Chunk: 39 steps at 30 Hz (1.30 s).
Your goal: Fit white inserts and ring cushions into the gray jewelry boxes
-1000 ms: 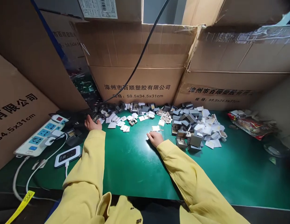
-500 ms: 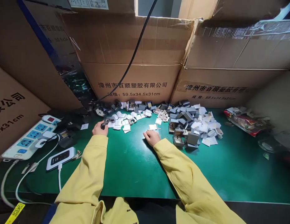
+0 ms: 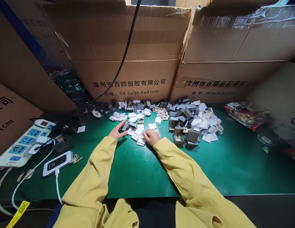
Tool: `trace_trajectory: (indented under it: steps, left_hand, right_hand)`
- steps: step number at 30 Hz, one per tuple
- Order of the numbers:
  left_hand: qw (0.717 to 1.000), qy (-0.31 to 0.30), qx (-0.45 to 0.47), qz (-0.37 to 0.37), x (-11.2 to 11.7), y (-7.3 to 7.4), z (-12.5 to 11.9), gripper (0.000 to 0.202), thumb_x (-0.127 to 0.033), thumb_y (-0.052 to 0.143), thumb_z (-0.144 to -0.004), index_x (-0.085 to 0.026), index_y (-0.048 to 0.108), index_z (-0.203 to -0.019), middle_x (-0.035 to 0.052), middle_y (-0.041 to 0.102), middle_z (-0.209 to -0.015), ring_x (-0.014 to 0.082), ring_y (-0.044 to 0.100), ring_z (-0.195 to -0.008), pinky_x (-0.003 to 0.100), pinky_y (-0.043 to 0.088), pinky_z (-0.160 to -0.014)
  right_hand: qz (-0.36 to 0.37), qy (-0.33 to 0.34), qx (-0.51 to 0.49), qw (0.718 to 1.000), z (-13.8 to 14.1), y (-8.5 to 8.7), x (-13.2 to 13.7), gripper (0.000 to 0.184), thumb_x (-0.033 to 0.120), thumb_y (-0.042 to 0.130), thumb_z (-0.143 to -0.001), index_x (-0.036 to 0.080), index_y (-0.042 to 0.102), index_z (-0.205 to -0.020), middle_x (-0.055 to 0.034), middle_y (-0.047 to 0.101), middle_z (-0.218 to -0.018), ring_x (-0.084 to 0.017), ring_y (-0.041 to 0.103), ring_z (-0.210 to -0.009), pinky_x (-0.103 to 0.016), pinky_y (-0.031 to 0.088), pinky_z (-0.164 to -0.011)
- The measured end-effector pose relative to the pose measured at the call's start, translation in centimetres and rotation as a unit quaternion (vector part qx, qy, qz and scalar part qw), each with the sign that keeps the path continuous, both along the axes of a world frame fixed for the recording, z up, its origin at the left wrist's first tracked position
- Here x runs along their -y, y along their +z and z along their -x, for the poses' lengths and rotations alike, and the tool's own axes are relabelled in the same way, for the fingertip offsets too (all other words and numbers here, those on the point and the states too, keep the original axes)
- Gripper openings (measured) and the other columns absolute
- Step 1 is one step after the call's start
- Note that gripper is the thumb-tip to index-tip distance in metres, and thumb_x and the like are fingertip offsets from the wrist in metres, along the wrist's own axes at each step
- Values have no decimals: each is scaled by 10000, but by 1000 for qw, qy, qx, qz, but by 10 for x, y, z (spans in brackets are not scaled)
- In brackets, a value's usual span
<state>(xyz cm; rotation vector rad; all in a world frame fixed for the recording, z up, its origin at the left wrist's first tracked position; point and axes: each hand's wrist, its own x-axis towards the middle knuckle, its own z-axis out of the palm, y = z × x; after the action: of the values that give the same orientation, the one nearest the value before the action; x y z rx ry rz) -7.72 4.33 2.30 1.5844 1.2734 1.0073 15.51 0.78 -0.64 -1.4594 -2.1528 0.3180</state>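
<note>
My left hand (image 3: 117, 130) is open, thumb and fingers spread beside a small dark grey hinged box (image 3: 129, 126) lying among white pieces. Its fingertips are at the box's left side. My right hand (image 3: 152, 137) has its fingers curled in, with the fingertips at the right edge of a loose cluster of flat white pieces (image 3: 136, 136); whether it pinches anything is hidden. More white pieces (image 3: 117, 116) lie behind my left hand. To the right of my right hand rises a heap of grey boxes (image 3: 182, 115), some with lids up, against a pile of white pieces (image 3: 208, 123).
Cardboard cartons (image 3: 128, 72) wall the back of the green table (image 3: 142, 177). On the left are a power strip (image 3: 26, 142), a white device with a screen (image 3: 57, 163) and cables. A red plastic packet (image 3: 247, 115) lies at right. A black cable (image 3: 125, 53) hangs down.
My left hand has moved right and spread its fingers; the dark object it held is out of it. White pieces now lie between my hands. The whole view has shifted slightly.
</note>
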Motion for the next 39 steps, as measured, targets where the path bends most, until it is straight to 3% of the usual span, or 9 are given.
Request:
trace_trajectory:
  steps: [4, 8, 10, 13, 17, 22, 27, 33, 39]
  left_hand:
    - [997, 9, 26, 67, -3, 5, -2, 747, -247, 820, -423, -216, 606, -1137, 85, 646, -1027, 317, 551, -1061, 428, 370, -978]
    - [994, 107, 25, 9, 0, 1, -3, 661, -274, 820, -435, -172, 636, -1062, 107, 636, -1001, 325, 555, -1050, 445, 411, -946]
    - [982, 173, 78, -27, 1, -2, -3, 658, -318, 819, -451, -158, 618, -1056, 125, 610, -1062, 329, 515, -1109, 453, 424, -945]
    - [958, 216, 185, -40, 3, -4, -5, 668, -476, 752, -553, -175, 546, -1113, 131, 583, -1116, 304, 521, -1111, 458, 470, -905]
    - [941, 168, 293, 29, 10, -6, -22, 592, -665, 521, -693, -238, 514, -1104, 85, 620, -1024, 234, 631, -902, 400, 552, -739]
    - [869, 101, 438, 209, 29, -15, -61, 533, -646, 496, -726, -212, 539, -1031, 62, 653, -897, 168, 653, -804, 307, 544, -741]
    - [824, 76, 487, 278, 40, -18, -86, 515, -652, 452, -747, -196, 562, -961, 79, 653, -935, 214, 633, -876, 488, 497, -842]
    - [828, 85, 493, 255, 28, -15, -90, 482, -640, 440, -763, -203, 580, -907, 68, 649, -932, 214, 613, -931, 453, 487, -861]
    - [832, 120, 491, 227, 5, -15, -95, 492, -650, 413, -773, -210, 580, -914, 71, 641, -945, 196, 605, -956, 348, 495, -848]
  right_hand:
    - [-60, 57, -46, 995, -2, 1, 2, 240, 321, 437, -874, 188, 635, -845, -63, 612, -868, -172, 497, -885, -285, 369, -828]
    - [-69, 123, -24, 990, -2, 0, 5, 275, 392, 495, -840, 200, 641, -973, -68, 606, -1012, -200, 455, -970, -345, 343, -896]
    - [-58, 129, 1, 990, 0, -1, 6, 284, 406, 506, -833, 225, 634, -1012, -57, 589, -1090, -220, 434, -1016, -368, 337, -894]
    - [-42, 74, 37, 996, 5, -2, 5, 328, 399, 497, -841, 241, 587, -1114, -58, 535, -1219, -257, 394, -1090, -418, 314, -920]
    - [-35, -17, 27, 999, 7, -2, 1, 396, 384, 493, -846, 202, 529, -1196, -90, 463, -1307, -272, 367, -1135, -414, 329, -920]
    - [-47, -132, -61, 988, -5, -2, -6, 306, 253, 375, -897, 163, 602, -1081, -99, 578, -1120, -229, 444, -1026, -353, 350, -894]
    - [-3, -131, -45, 990, -16, -1, -8, 237, 307, 443, -860, 185, 647, -850, -80, 604, -923, -208, 483, -910, -321, 369, -831]
    - [46, -111, -18, 993, -17, 1, -8, 134, 325, 565, -745, 196, 584, -714, -40, 596, -820, -177, 513, -811, -282, 369, -704]
    - [79, -191, -191, 960, -24, 0, -14, 151, 345, 564, -696, 196, 536, -695, 14, 589, -668, -111, 481, -578, -241, 371, -588]
